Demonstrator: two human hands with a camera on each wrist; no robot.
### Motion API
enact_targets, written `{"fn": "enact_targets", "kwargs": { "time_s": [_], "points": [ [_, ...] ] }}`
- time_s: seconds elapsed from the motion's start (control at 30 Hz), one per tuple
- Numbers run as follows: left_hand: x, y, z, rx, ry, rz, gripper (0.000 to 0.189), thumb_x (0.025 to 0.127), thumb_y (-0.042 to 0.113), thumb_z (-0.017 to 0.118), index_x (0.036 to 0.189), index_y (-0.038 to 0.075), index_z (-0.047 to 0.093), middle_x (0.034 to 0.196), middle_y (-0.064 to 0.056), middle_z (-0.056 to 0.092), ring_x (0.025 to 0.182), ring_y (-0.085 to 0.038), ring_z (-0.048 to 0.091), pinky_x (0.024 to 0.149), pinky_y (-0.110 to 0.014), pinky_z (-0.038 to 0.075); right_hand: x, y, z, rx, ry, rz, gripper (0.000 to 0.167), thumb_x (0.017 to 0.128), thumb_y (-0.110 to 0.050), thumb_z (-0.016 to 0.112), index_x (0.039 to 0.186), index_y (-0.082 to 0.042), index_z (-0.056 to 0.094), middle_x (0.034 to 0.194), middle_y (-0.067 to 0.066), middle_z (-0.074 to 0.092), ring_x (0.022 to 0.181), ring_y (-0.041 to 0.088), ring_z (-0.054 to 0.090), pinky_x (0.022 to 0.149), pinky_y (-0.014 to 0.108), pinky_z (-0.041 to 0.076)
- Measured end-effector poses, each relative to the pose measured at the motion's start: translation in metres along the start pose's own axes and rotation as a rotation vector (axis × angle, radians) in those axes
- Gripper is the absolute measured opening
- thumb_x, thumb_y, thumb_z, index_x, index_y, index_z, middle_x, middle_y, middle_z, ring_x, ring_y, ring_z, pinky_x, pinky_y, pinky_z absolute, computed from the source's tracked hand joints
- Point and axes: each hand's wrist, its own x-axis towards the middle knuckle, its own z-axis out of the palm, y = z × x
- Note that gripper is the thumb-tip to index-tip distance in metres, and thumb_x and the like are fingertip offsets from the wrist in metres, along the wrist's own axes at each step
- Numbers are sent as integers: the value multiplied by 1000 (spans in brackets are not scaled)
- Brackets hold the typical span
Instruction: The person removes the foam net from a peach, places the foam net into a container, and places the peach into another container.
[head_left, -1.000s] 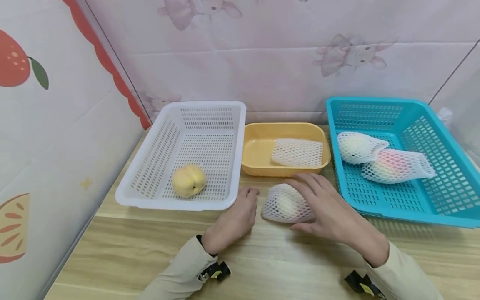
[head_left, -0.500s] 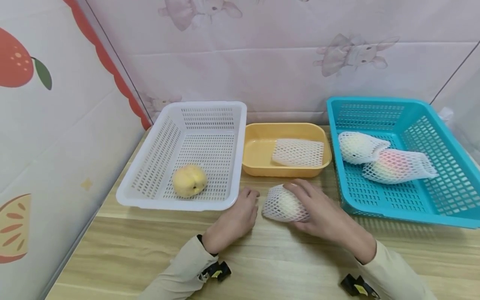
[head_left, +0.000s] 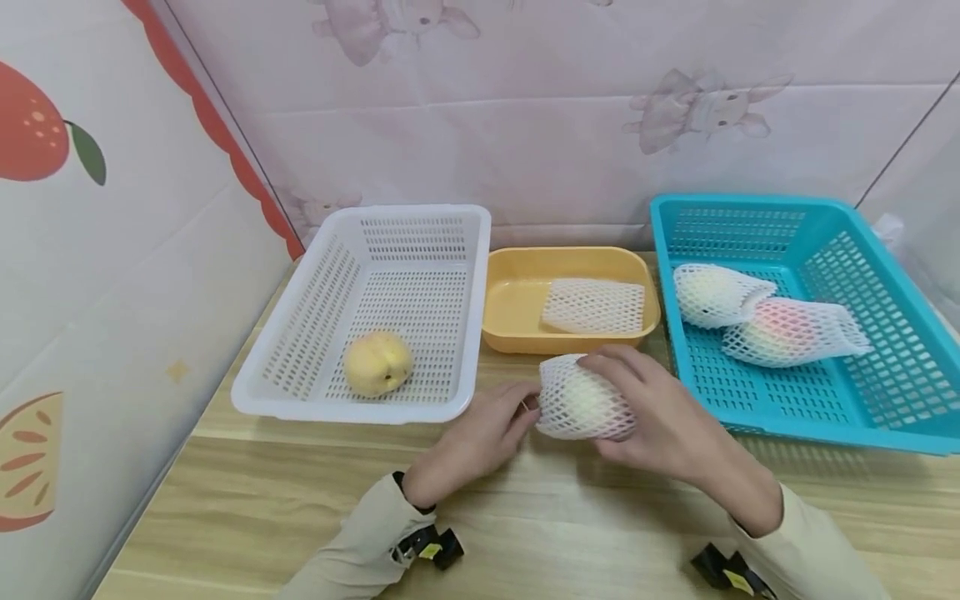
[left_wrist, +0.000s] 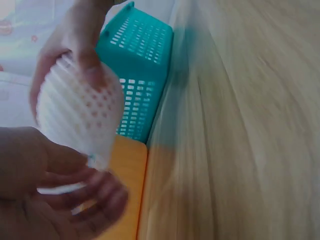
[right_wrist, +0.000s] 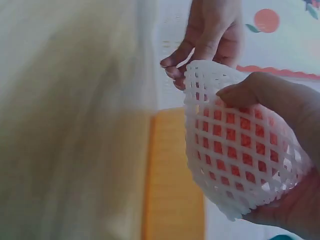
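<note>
My right hand (head_left: 663, 417) grips a peach in a white foam net (head_left: 581, 404), thumb on one side and fingers over the other. Close up in the right wrist view, the peach (right_wrist: 232, 145) shows red through the mesh. My left hand (head_left: 480, 433) is at the left end of the net, its fingers loosely bent. In the left wrist view, the left thumb (left_wrist: 65, 160) meets the narrow end of the net and the other fingers (left_wrist: 105, 200) are spread below, blurred. A bare yellow peach (head_left: 378, 362) lies in the white basket (head_left: 360, 410) at left.
Behind my hands stands a yellow tray (head_left: 517, 342) with flat foam netting (head_left: 596, 306) in it. At right, a teal basket (head_left: 810, 429) holds two net-wrapped peaches (head_left: 787, 329). Patterned wall coverings rise behind and at left of the wooden table (head_left: 300, 492).
My right hand has closed around the netted peach and raised it slightly, turning its left end upward. My left hand has moved right to the net's end, its fingers loosening from a curl.
</note>
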Motion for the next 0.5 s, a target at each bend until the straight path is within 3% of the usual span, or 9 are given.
{"fn": "enact_targets", "kwargs": {
  "time_s": [0.17, 0.27, 0.3, 0.4, 0.5],
  "points": [
    [1, 4, -3, -221, 121, 112, 35, 97, 8, 55, 132, 4, 52, 96, -5, 61, 86, -14, 60, 76, -24, 52, 3, -6, -19, 46, 68, -53, 86, 52, -19, 92, 128, -5, 54, 126, 14, 54, 109, 31, 57, 83, 49, 53],
    [1, 4, -2, -358, 238, 220, 44, 90, 1, 64, 132, 1, 52, 99, -10, 60, 87, -20, 61, 77, -26, 54, 2, -8, -28, 65, 102, -66, 83, 57, -24, 91, 129, -7, 55, 128, 13, 54, 111, 30, 56, 83, 48, 53],
    [1, 4, -1, -385, 274, 256, 49, 86, -2, 68, 132, -1, 52, 101, -12, 59, 88, -21, 61, 77, -28, 54, 1, -8, -31, 72, 110, -67, 81, 60, -30, 91, 130, -8, 55, 129, 12, 54, 111, 29, 56, 85, 43, 53],
    [0, 4, 1, -388, 363, 349, 62, 73, -7, 76, 130, -3, 53, 109, -14, 57, 90, -24, 59, 79, -35, 54, 0, -9, -35, 109, 125, -78, 77, 70, -48, 83, 131, -10, 55, 131, 9, 54, 114, 27, 55, 95, 26, 45],
    [0, 7, 1, -333, 395, 409, 72, 64, -5, 81, 130, -2, 53, 119, -15, 55, 100, -24, 58, 87, -38, 52, 0, -10, -36, 153, 123, -103, 76, 74, -55, 75, 133, -11, 55, 131, 8, 54, 115, 26, 54, 100, 13, 33]
  ]
}}
